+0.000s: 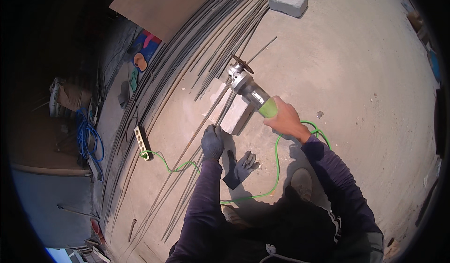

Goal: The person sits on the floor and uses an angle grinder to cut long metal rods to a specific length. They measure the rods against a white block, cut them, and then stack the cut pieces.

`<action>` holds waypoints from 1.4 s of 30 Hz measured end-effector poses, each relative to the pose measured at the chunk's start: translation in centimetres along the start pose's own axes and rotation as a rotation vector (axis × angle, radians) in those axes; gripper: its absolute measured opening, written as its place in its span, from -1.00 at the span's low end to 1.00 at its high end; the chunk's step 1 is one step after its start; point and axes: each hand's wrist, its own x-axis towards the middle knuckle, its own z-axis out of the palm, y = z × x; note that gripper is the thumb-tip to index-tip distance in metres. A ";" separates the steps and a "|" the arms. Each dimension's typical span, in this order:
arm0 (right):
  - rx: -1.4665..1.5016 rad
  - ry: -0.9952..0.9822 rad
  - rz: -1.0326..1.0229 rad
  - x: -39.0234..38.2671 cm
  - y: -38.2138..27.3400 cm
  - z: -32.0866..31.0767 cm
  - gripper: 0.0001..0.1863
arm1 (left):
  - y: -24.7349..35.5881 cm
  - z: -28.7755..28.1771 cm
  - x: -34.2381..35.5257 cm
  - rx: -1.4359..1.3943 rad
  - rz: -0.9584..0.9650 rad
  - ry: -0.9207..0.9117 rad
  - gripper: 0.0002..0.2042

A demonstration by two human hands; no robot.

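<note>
Concrete floor (370, 89) spreads wide right of the angle grinder (253, 93).

One angle grinder (253, 92), two blocks (288, 1), two gloves (244, 167), one power strip (141, 143), two hands (285, 118), two shoes (301, 183).

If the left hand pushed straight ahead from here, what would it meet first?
Probably the pale block under the thin rods, just ahead of the left hand; depth is unclear, so the hand might pass above it.
</note>
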 end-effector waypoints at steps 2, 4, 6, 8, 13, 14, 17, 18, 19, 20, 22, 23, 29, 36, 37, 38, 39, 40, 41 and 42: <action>-0.033 -0.020 -0.001 0.6 -0.7 0.6 -0.36 | -0.3 0.3 -0.3 -0.027 0.021 0.035 -0.68; -0.073 -0.052 0.000 1.1 -1.4 0.8 -0.34 | -0.5 0.4 -0.3 -0.012 0.024 0.014 -0.68; -0.069 -0.034 -0.041 1.5 -1.1 1.1 -0.34 | -0.7 0.5 -0.2 -0.035 0.062 0.006 -0.68; -0.083 -0.048 -0.060 1.8 -1.0 1.3 -0.34 | -0.8 0.5 0.1 -0.048 0.033 -0.018 -0.67; -0.108 -0.081 -0.053 2.0 -1.0 1.0 -0.33 | -1.0 0.5 0.2 -0.056 0.018 -0.029 -0.67; -0.118 -0.070 -0.045 2.1 -0.8 1.1 -0.32 | -1.1 0.6 0.2 -0.065 0.023 -0.019 -0.67; -0.142 -0.054 -0.024 2.7 -0.4 1.1 -0.30 | -1.1 0.7 0.0 -0.052 0.025 0.012 -0.68; -0.144 -0.060 -0.017 2.8 -0.4 1.0 -0.30 | -1.0 0.6 0.0 -0.045 0.017 0.009 -0.68; -0.144 -0.064 -0.012 2.9 -0.4 0.9 -0.30 | -0.7 0.4 -0.1 -0.037 0.009 0.008 -0.69; -0.150 -0.068 -0.012 3.0 -0.4 0.9 -0.29 | -0.6 0.4 -0.2 -0.030 0.002 0.006 -0.69; -0.157 -0.077 -0.011 3.2 -0.3 0.8 -0.28 | -0.9 0.7 -0.1 -0.035 0.006 0.023 -0.69; -0.162 -0.093 -0.003 3.2 -0.5 0.8 -0.30 | -1.1 0.7 -0.1 -0.036 0.009 0.031 -0.69; -0.168 -0.126 0.030 3.1 -0.7 0.6 -0.32 | -1.1 0.8 -0.1 -0.040 -0.024 0.005 -0.69; -0.193 -0.125 0.018 3.0 -1.2 0.1 -0.33 | -0.5 0.2 0.0 -0.050 -0.026 0.006 -0.67; -0.200 -0.129 0.017 3.1 -1.1 0.2 -0.33 | -0.6 0.2 -0.1 -0.049 -0.032 -0.001 -0.67; -0.200 -0.138 0.020 3.2 -1.1 0.3 -0.34 | -0.7 0.3 -0.1 -0.048 -0.037 -0.007 -0.67; -0.201 -0.146 0.023 3.3 -1.0 0.3 -0.34 | -0.8 0.3 -0.2 -0.042 -0.045 -0.011 -0.67; -0.204 -0.149 0.024 3.3 -1.1 0.2 -0.34 | -0.7 0.3 -0.1 -0.040 -0.048 -0.012 -0.67; -0.209 -0.139 0.019 3.3 -1.1 0.2 -0.35 | -0.6 0.3 -0.1 -0.038 -0.051 -0.013 -0.66; -0.214 -0.129 0.014 3.2 -1.0 0.3 -0.35 | -0.7 0.3 -0.1 -0.039 -0.050 -0.012 -0.66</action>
